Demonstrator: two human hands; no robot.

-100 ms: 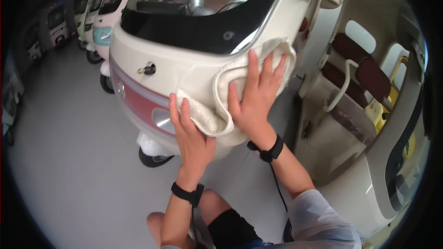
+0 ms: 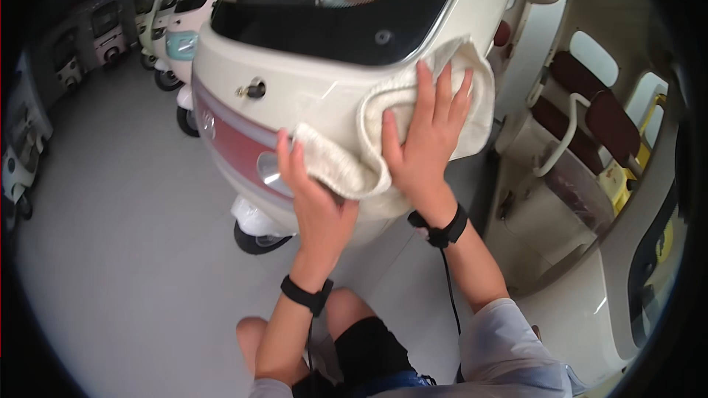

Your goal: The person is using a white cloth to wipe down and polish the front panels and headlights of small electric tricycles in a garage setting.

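Note:
A cream cloth [image 2: 335, 163] lies bunched against the rounded corner of a cream three-wheeled vehicle [image 2: 310, 96]. My right hand [image 2: 424, 144] presses flat on the cloth, fingers spread and pointing up toward the rear window. At the cloth's lower left end, my left hand [image 2: 317, 203] holds its edge, with the cloth between its fingers and thumb. The left fingertips are beside a round lamp [image 2: 268, 169] at the end of a red light strip [image 2: 232, 136]. Part of the body corner is hidden under the cloth.
A key sits in a lock [image 2: 254, 91] on the panel. To the right stands another vehicle with dark red seats [image 2: 597, 121] and a white grab rail [image 2: 564, 140]. More small vehicles [image 2: 181, 48] line the far left. Black bands with cables circle both wrists.
The view has shifted slightly, so the vehicle appears higher and farther right. Both hands stay on the cloth, and its right part looks more spread out.

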